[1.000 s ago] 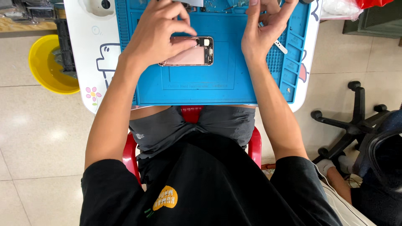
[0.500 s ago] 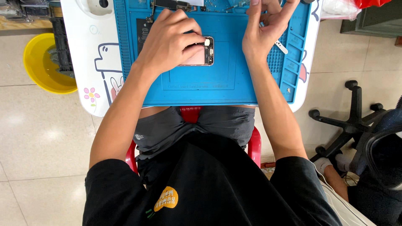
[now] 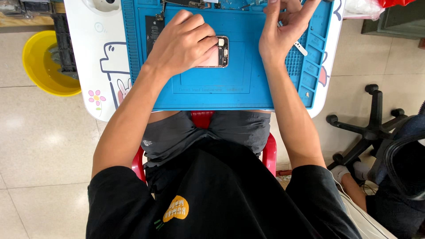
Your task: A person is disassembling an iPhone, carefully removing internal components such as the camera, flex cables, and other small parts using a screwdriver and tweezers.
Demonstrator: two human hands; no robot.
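From the head view I see my left hand (image 3: 183, 42) pressed flat over the opened phone (image 3: 217, 52), its grip closed on it, on the blue mat (image 3: 212, 84) atop the white bench (image 3: 90, 66); my right hand (image 3: 283, 33) hovers near the mat's top edge, fingers curled; whether it pinches anything I cannot tell.

Left hand (image 3: 183, 42) has shifted down and left on the opened phone (image 3: 217, 52), fingers now curled over its left part, uncovering less of the pink interior; black battery (image 3: 153, 31) now exposed beside the wrist; right hand (image 3: 283, 31) fingers slightly regrouped.
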